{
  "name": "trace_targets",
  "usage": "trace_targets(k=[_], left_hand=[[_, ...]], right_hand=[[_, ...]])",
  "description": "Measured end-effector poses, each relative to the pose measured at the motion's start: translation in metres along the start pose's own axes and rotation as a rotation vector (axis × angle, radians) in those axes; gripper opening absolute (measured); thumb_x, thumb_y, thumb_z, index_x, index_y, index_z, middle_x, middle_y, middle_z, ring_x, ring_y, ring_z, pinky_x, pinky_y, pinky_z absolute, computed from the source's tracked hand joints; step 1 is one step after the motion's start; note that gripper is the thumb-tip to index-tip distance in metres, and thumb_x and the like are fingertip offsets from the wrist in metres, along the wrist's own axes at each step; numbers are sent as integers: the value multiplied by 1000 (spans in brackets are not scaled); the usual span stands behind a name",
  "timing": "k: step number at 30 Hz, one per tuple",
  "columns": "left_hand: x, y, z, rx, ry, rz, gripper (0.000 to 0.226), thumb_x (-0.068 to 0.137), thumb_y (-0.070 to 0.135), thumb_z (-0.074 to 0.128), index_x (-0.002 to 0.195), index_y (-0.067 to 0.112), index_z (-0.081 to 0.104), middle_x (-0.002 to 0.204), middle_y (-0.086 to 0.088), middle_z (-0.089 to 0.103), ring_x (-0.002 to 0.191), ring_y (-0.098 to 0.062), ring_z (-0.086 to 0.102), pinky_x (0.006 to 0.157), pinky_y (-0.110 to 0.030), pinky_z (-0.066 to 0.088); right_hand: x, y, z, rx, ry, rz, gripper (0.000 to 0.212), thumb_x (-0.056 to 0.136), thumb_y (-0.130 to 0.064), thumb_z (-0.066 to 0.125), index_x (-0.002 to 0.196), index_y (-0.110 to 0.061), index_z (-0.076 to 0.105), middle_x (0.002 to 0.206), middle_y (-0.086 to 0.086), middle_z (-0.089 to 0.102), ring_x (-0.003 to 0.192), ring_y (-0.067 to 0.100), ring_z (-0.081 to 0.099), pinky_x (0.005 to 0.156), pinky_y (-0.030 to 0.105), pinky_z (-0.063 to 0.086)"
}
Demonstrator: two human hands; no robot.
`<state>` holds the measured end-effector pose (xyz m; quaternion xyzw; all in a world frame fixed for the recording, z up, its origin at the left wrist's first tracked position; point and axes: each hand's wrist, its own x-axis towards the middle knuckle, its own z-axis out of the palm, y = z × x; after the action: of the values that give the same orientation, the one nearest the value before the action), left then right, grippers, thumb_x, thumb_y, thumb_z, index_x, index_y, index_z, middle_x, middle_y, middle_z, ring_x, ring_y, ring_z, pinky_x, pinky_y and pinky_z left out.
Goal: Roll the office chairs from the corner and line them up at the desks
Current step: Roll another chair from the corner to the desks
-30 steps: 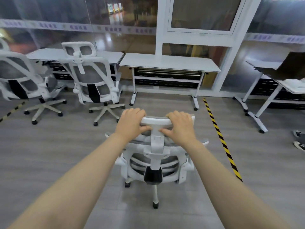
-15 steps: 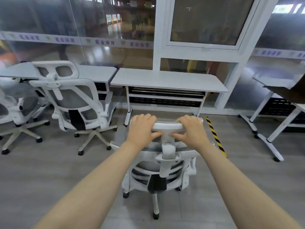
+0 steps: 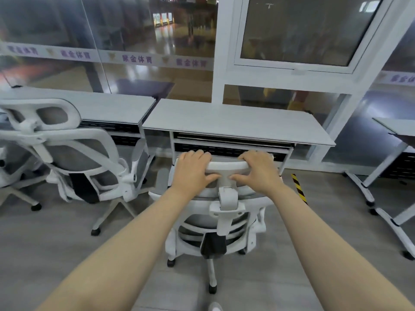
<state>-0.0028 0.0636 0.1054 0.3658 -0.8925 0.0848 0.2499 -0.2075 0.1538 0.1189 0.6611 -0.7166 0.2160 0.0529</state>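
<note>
We've got both hands on the headrest (image 3: 226, 166) of the chair (image 3: 221, 223): the left hand (image 3: 193, 170) is wrapped over its left end, the right hand (image 3: 258, 170) over its right end, fingers curled across the top edge and thumbs pressed on the near face. Both are closed on that bar and nothing else. The chair stands on the floor (image 3: 280, 277) directly in front of us, just short of the middle desk, and its back faces us while the seat points toward the tabletop (image 3: 235, 122).

By our reading, we're at the docking step: this chair is roughly centred on its desk but not yet tucked under. The next move looks like a straight, gentle forward push through both hands, evenly weighted so the casters don't swing the base off line.

Its tall axis runs upright from the wheels to the headrest, leaning slightly away from us at the top. The headrest bar lies crosswise, close to parallel with the tabletop's front edge, so the facing looks about right.

To our left, a second chair (image 3: 74, 158) sits at the neighbouring desk (image 3: 107, 106), turned a touch off square. That's our reference for the row. The striped tape (image 3: 298, 187) on the floor lies just right of our chair.
</note>
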Motion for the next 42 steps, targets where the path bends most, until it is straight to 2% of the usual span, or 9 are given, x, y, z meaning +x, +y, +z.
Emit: trace_targets(k=[4,8,14,18,21,26,33,37,42], left_hand=[[55,-16,32,15,-1,-41,50,70,67,66,86,22,50,80,7,49,76,-18,48,76,-33,35],[103,-30,58,-7,-14,-87,49,69,66,68,87,23,52,82,7,53,77,-18,50,78,-33,36],[150,-45,88,-4,-10,-152,45,72,64,65,93,26,52,88,9,52,84,-17,48,83,-33,37],[162,-58,103,-62,27,-120,44,83,56,57,113,23,54,103,7,55,100,-18,49,98,-36,35],[162,-64,105,-114,26,-99,49,87,44,54,129,20,49,121,2,55,117,-21,47,113,-41,25],[141,-81,93,-153,-46,-101,64,90,31,53,148,20,30,153,1,32,143,-18,21,119,-35,16],[68,-124,70,-86,-169,-305,62,89,29,57,146,15,35,152,-4,35,141,-22,29,115,-26,11],[-10,-155,40,18,-252,-408,59,86,34,52,141,15,42,146,-5,43,135,-25,37,115,-39,27],[-147,-188,-38,122,-263,-616,58,80,30,57,135,13,48,138,-6,51,128,-25,45,109,-39,33]], right_hand=[[61,33,16,9,19,-56,49,67,-71,65,95,-32,60,87,-16,54,87,12,50,80,31,34],[114,58,26,33,7,-68,49,70,-63,70,105,-30,62,99,-12,58,94,14,49,87,31,31],[170,87,48,30,10,-94,54,72,-67,61,113,-32,59,108,-13,58,106,14,49,98,31,31],[186,97,62,13,79,-100,57,79,-61,61,125,-27,54,123,-7,55,120,17,45,116,39,17],[183,90,71,22,132,-50,62,85,-49,61,137,-19,47,140,3,47,135,24,35,119,40,6],[170,69,81,95,113,-39,65,88,-29,54,148,-16,31,157,6,28,147,24,13,122,45,4],[173,6,95,82,-18,-306,60,87,-27,41,145,-12,38,156,8,29,147,26,19,121,42,3],[170,-67,118,144,-114,-401,61,91,-24,50,148,-15,33,158,7,25,148,23,14,122,38,0],[133,-195,144,204,-262,-581,61,89,-24,55,146,-14,36,153,10,32,144,28,22,121,43,8]])
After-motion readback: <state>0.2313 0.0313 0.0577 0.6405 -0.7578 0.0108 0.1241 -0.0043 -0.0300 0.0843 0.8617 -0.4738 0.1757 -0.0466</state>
